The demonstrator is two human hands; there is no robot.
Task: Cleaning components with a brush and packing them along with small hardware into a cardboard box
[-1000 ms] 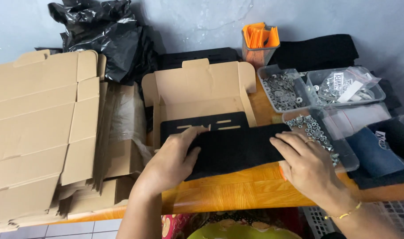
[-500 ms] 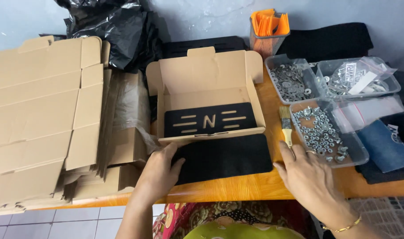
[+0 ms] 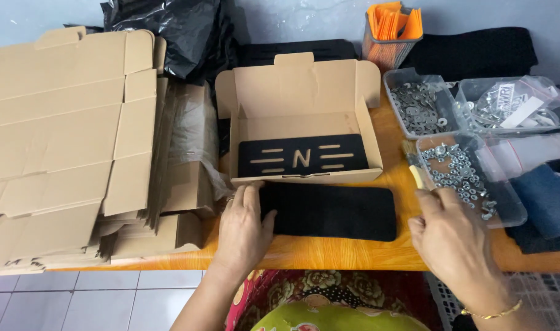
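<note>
Nearby, the open cardboard box (image 3: 304, 110) holds a black plate (image 3: 303, 155); left hand (image 3: 243, 230) flat, fingers spread, on the black pad (image 3: 332, 210); right hand (image 3: 452, 236) loosely spread by the tray of nuts (image 3: 470, 178).

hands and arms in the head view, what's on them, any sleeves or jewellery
Both forearms are bare, with no sleeves or gloves in view. The right hand has a thin gold chain bracelet at the wrist. The left hand appears to wear a ring, barely visible.

The felt pad (image 3: 332, 211) is plain black on the orange wood-grain table (image 3: 329, 252), and the open cardboard box (image 3: 301, 98) is tan, holding a black plate (image 3: 347, 156) with tan cut-out stripes. The mesh cup (image 3: 387, 46) holds bright orange slips, the folded cloth (image 3: 547, 199) is denim blue, and the lap fabric (image 3: 347, 288) shows a dark red floral pattern.
</note>
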